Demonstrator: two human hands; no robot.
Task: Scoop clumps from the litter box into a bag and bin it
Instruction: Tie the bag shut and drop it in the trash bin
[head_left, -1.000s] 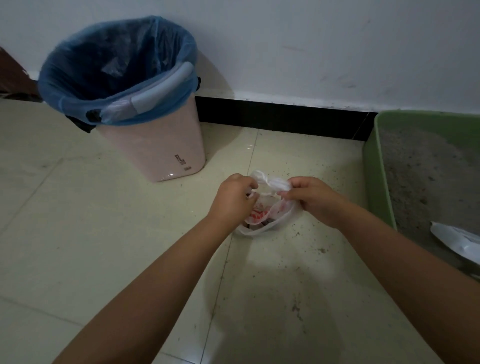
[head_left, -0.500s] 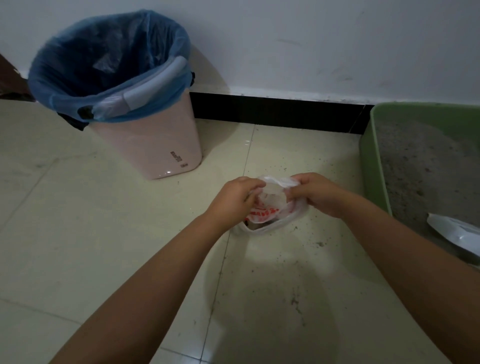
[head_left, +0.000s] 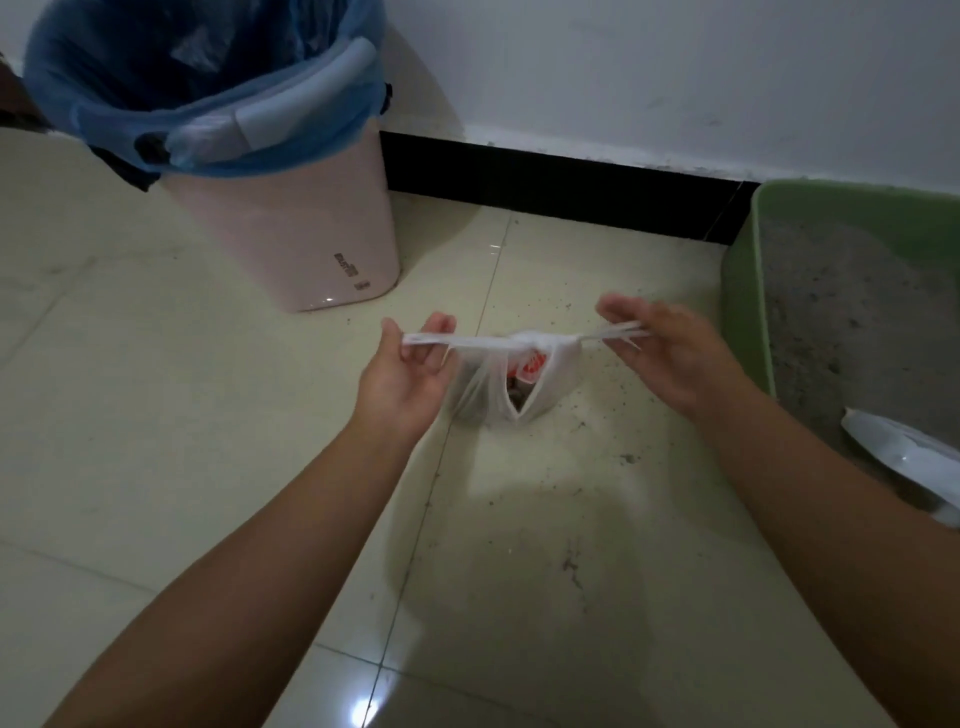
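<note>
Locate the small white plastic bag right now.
Head view, centre: the small white plastic bag hangs between the left hand and right hand, above the tiled floor, left of the green litter box.

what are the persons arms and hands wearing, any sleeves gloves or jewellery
Nothing shows on either. The left hand and right hand are bare, with no gloves, rings or watch in view. Both forearms are uncovered right down to the frame edge, so no sleeves appear.
</note>
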